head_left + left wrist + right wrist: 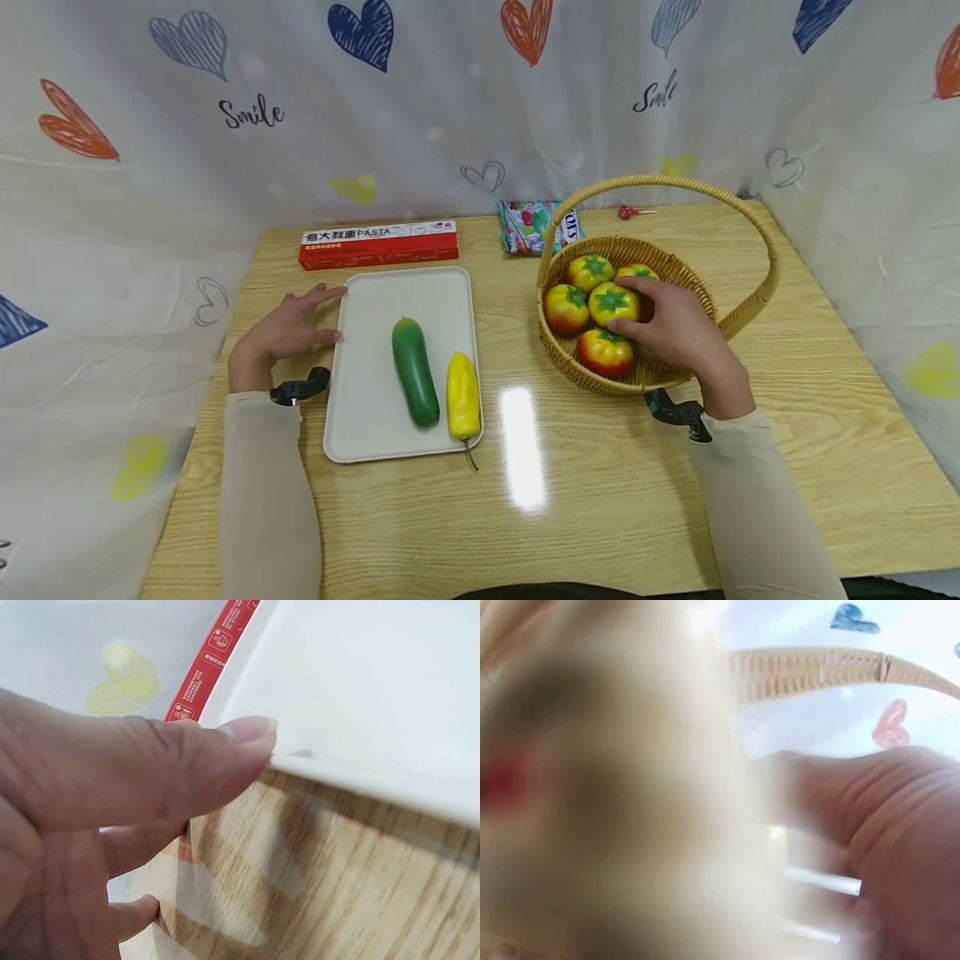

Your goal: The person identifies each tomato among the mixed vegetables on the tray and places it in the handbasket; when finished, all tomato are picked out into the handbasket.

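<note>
On the table's left side lies a white tray (367,375) holding a green cucumber (416,372) and a yellow pepper (463,398), whose stem hangs past the rim. My left hand (288,327) is at the tray's left edge, fingers spread; in the left wrist view its thumb (240,746) touches the rim. To the right stands a wicker basket (558,357) with several yellow-red tomatoes (604,353). Reaching inside, my right hand (675,325) has thumb and index finger around the middle tomato (611,304). Its other fingers are hidden. The basket wall (630,825) blurs much of the right wrist view.
A red pasta box (378,245) lies behind the tray. Near the back edge are a colourful candy bag (528,227) and a red lollipop (626,212). The basket's tall handle (660,179) arches over it. Short white sticks (821,880) show by the right hand.
</note>
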The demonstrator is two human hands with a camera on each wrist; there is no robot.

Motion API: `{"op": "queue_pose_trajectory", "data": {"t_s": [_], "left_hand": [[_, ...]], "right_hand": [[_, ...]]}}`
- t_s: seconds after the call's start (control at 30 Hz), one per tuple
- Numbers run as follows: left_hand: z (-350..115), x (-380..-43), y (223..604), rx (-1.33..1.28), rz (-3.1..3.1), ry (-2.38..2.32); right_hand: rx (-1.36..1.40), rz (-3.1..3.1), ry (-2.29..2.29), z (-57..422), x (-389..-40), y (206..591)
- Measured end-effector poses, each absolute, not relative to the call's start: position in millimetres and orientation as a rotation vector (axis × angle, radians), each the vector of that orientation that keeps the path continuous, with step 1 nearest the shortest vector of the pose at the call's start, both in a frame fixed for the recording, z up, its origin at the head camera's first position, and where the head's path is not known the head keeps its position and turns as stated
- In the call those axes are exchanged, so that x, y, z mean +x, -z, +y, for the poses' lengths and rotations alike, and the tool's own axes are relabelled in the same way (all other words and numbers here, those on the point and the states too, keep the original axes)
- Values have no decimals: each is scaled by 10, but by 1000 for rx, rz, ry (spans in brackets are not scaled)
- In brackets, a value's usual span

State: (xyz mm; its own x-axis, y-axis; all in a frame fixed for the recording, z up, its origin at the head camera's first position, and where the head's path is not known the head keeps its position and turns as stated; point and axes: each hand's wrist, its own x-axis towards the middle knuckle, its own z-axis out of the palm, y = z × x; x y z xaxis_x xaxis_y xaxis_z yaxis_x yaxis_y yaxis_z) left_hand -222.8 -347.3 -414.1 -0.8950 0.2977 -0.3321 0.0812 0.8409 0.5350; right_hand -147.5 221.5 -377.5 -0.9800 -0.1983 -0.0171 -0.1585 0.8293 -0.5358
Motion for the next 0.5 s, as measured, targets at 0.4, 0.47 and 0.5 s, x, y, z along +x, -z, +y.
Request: {"op": "queue_pose_trajectory", "data": {"t_s": [0.4, 0.47, 0.5], "left_hand": [[-3481, -2216, 4146, 270, 2615, -739], [-3491, -2220, 4141, 282, 2624, -727], [-3497, -2222, 4139, 286, 2629, -720]], "right_hand": [[-391, 3006, 847, 2207, -1457, 3833], [-392, 3007, 881, 2216, -1429, 3802], [-396, 3016, 894, 2220, -1412, 3778]]}}
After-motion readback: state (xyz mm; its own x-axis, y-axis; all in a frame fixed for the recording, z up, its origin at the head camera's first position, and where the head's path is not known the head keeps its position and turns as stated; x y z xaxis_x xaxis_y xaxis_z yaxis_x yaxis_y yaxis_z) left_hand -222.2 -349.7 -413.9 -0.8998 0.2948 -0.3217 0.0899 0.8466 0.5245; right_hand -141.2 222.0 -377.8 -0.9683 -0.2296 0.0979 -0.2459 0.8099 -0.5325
